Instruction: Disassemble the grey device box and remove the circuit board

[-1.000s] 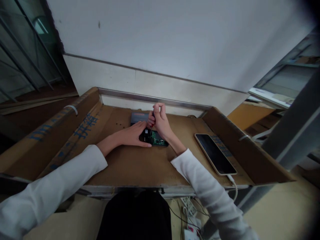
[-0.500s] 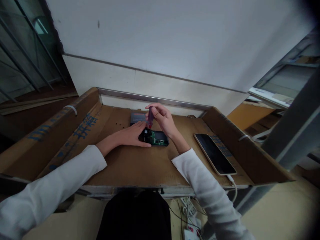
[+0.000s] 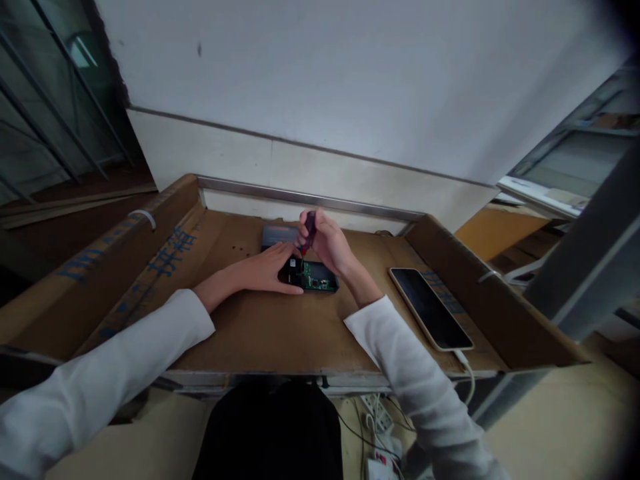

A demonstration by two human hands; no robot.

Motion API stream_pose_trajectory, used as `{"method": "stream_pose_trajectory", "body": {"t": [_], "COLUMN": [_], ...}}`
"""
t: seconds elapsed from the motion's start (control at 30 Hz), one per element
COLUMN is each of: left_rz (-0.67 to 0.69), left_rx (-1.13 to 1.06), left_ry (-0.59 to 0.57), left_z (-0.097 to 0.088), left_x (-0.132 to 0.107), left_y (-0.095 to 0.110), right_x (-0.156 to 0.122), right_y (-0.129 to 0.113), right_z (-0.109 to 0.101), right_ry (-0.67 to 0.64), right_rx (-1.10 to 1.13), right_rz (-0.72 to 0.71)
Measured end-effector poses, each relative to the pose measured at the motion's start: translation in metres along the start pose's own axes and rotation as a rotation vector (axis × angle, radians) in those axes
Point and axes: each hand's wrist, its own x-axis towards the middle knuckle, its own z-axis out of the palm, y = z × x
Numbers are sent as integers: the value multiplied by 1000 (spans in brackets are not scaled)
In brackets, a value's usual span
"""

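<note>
A small black device with an exposed green circuit board (image 3: pixel 316 276) lies on the cardboard. Around its left end my left hand (image 3: pixel 267 268) is closed, thumb along the near edge and fingers at the far edge. My right hand (image 3: pixel 327 241) grips a screwdriver with a dark purple and red handle (image 3: pixel 310 230). The screwdriver leans slightly, its tip down at the left part of the board; whether the tip sits in a screw is too small to tell. Just behind the device is a dark grey box (image 3: pixel 277 235), partly covered by my left hand.
A phone (image 3: pixel 431 308) with a white charging cable (image 3: pixel 467 373) lies to the right. Cardboard walls (image 3: pixel 480 287) rise at both sides of the work surface, and a white panel (image 3: pixel 350 87) stands behind. Several tiny dark dots, possibly screws (image 3: pixel 241 251), lie left of the grey box.
The screwdriver has tilted, its top leaning to the right, and my right-hand fingers have wrapped further round the handle. My left hand and the device stay in place.
</note>
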Motion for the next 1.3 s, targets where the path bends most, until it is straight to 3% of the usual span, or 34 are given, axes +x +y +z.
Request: {"method": "stream_pose_trajectory", "body": {"t": [0.2, 0.4, 0.53, 0.77, 0.87, 1.3], "left_rz": [11, 20, 29, 207, 240, 167], "left_rx": [-3, -20, -19, 95, 154, 104], "left_ry": [9, 8, 3, 231, 278, 230], "left_z": [0, -1, -4, -14, -18, -20], "left_x": [0, 0, -1, 0, 0, -9], "left_y": [0, 1, 4, 7, 7, 7], "right_x": [0, 2, 4, 5, 5, 5], "right_y": [3, 3, -2, -8, -9, -7], "right_z": [8, 5, 1, 0, 0, -2], "right_ry": [131, 133, 258, 343, 367, 450], "right_rx": [18, 16, 65, 280, 302, 221], "right_rz": [-14, -77, -133, -159, -150, -189]}}
